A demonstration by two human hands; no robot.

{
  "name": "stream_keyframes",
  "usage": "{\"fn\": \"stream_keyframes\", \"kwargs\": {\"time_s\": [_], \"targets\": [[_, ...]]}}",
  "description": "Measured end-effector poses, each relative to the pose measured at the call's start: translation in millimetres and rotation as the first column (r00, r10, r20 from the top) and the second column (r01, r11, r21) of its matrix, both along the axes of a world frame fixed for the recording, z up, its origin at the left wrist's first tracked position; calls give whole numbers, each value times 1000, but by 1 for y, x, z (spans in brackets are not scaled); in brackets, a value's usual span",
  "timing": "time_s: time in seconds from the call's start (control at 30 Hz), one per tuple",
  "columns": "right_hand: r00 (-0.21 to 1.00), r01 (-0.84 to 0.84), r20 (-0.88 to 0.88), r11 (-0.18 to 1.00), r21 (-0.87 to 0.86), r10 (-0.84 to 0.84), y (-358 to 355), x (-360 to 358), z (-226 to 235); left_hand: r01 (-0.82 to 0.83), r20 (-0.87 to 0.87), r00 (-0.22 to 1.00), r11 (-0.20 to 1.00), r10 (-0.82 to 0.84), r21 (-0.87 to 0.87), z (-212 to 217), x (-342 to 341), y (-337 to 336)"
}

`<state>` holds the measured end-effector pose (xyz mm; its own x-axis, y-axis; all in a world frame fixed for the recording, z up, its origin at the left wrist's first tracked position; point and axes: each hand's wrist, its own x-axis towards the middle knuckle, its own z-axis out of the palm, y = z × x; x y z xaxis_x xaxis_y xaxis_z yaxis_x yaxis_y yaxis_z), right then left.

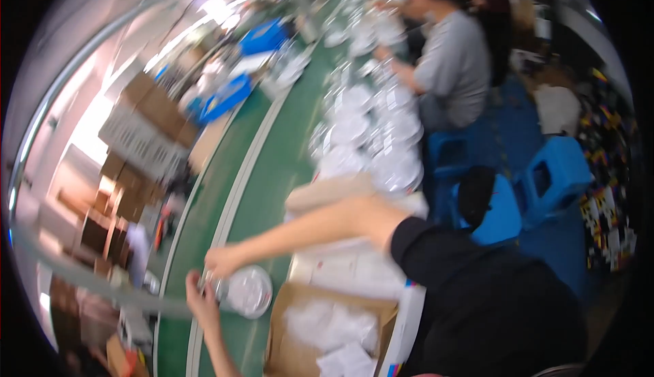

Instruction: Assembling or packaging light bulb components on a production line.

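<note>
Over the near end of the green belt, both my hands meet at the narrow end of a clear item with a wide, round, whitish base (250, 292); motion blur hides its exact kind. My right hand (225, 261), on the arm with the black sleeve, is closed around the narrow part from the far side. My left hand (202, 299) comes up from the lower edge, its fingers bent and closed on the same end. Beside the item, to the right, stands an open cardboard box (274, 336) holding crumpled clear plastic and white pieces.
Several similar clear, round-based items (351, 132) stand in rows along the belt (272, 179). A person in a grey shirt (453, 64) works farther along, right. Blue stools (558, 173) stand at right. Stacked cartons (143, 142) and blue bins (228, 98) are left. A pale curved bar (102, 285) crosses lower left.
</note>
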<state>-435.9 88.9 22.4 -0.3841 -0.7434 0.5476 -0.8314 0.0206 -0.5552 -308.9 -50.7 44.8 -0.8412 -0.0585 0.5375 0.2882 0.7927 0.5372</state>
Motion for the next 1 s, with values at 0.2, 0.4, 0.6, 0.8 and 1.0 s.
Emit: {"fn": "stream_keyframes", "kwargs": {"time_s": [0.2,0.4,0.6,0.8,1.0], "targets": [[950,-281,113,955,-98,291,142,133,45,-96,240,968,992,74,78,-17,5,-44],[892,-433,34,832,346,450,303,221,14,-270,293,937,926,190,265,0,-30,-83],[567,-114,691,789,604,-448,431,323,-85,-521,-14,853,852,521,-56,19,-132,-142],[54,250,322,325,912,-945,542,418,-200,-730,-322,684,604,655,-321,-59,-181,-318],[-254,366,157,56,929,-954,478,490,-203,-788,-471,555,615,686,-32,-101,-263,-292]]}}
